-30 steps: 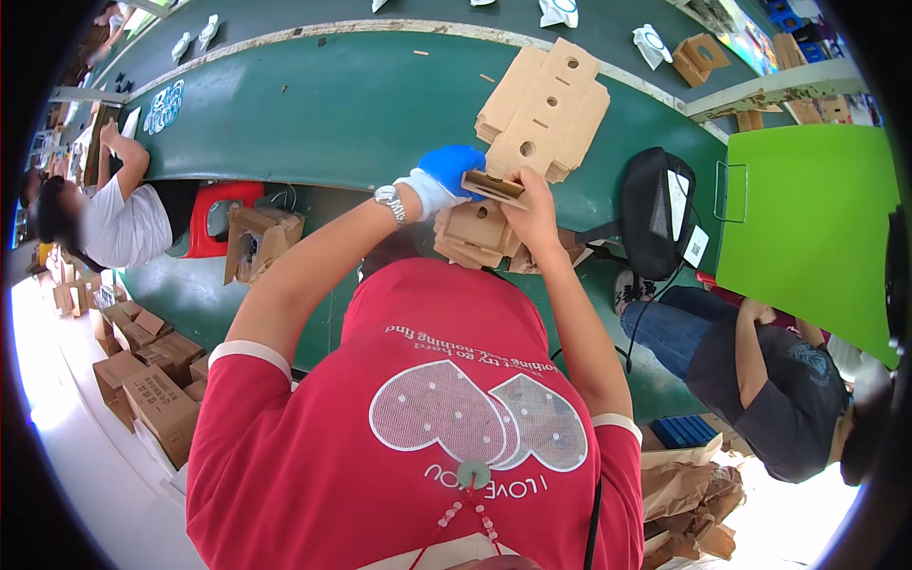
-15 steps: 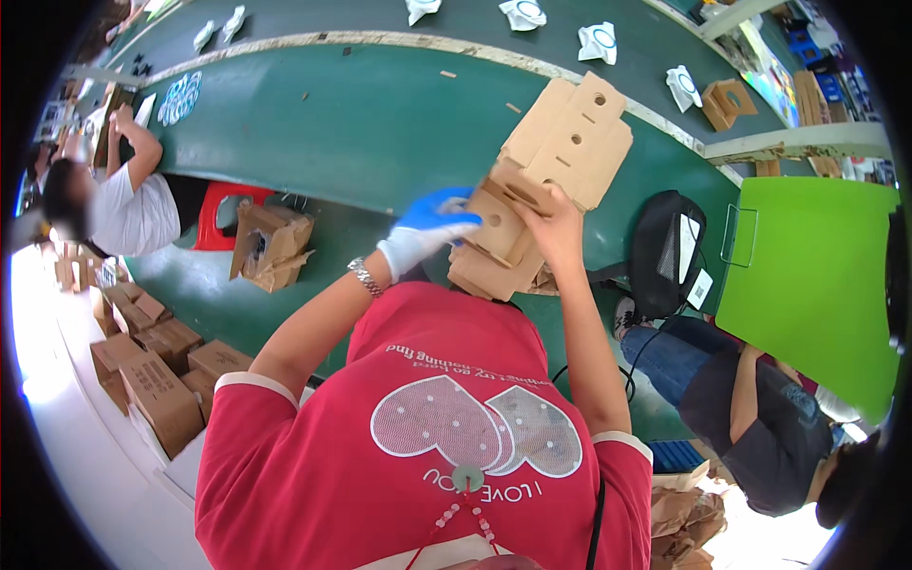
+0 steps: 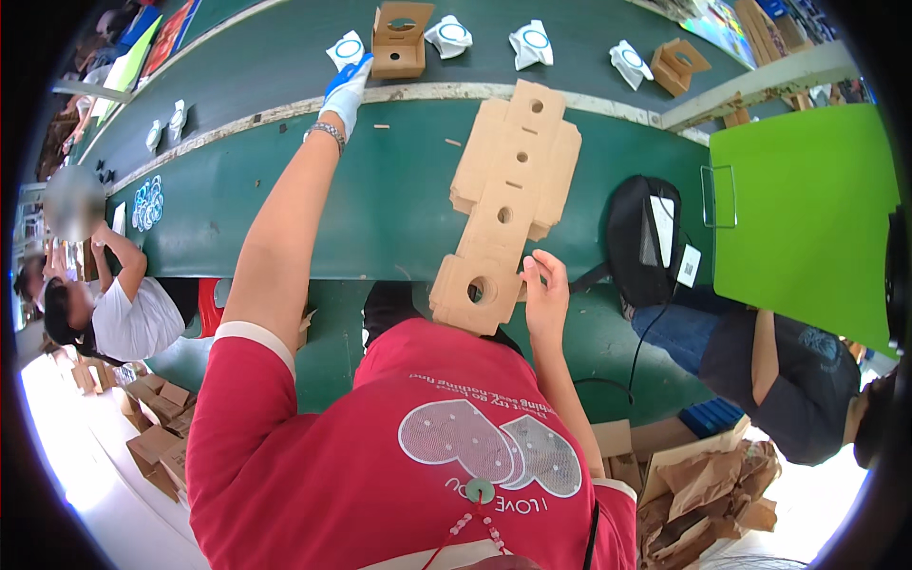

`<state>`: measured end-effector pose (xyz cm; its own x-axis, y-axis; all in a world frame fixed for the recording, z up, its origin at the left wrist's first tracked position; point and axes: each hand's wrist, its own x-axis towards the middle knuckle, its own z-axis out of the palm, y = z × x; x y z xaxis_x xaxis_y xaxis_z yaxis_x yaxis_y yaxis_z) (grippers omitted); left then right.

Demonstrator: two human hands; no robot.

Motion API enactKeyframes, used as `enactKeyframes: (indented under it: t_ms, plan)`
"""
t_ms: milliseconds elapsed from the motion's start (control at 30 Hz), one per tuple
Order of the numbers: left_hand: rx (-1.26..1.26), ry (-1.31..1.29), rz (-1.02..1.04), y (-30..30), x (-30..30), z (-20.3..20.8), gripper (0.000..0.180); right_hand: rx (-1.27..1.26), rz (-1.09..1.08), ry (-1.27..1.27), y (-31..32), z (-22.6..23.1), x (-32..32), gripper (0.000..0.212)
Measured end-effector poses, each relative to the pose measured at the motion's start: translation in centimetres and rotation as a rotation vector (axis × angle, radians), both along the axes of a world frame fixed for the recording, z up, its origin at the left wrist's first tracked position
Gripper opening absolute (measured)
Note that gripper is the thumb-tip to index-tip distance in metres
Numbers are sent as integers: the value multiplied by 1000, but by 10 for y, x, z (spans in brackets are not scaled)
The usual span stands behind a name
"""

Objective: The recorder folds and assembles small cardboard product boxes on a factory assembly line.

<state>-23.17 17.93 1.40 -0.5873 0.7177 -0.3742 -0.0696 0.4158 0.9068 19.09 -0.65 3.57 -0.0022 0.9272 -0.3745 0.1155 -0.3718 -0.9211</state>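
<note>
Cardboard blank (image 3: 508, 204), flat and die-cut with round holes, lay lengthwise across the green table (image 3: 285, 199), its near end overhanging the edge above the person's red shirt (image 3: 427, 446). The right hand (image 3: 544, 294) pinched that near end, thumb and fingers clamped on the edge beside the largest hole. The left hand (image 3: 347, 84), in a blue and white glove, was stretched far out beside a folded cardboard box (image 3: 399, 40) and a white pouch (image 3: 344, 49); whether its fingers closed on anything could not be told. More white pouches (image 3: 532, 43) lay along the far strip, warped by the lens. A black bag (image 3: 646, 237) sat right of the blank.
</note>
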Motion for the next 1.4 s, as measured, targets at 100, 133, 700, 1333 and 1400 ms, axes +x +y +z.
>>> enactKeyframes:
  t_ms: [100, 133, 700, 1333, 1400]
  plan:
    - [31, -86, 78, -35, 50, 7, 56, 27, -69, -245, -24, -7, 11, 46]
    - [80, -141, 98, -59, 69, 10, 58, 15, -82, -249, -33, -20, 14, 46]
    - [-11, -264, -219, -269, 279, 52, 54, 113, 168, -204, -50, 6, -7, 49]
    - [635, -783, -9, -227, 152, 136, 46, -555, 962, 671, -22, 150, -19, 29]
    - [642, -307, -145, -248, 143, 108, 37, -475, 1189, 692, 1, 117, -12, 37]
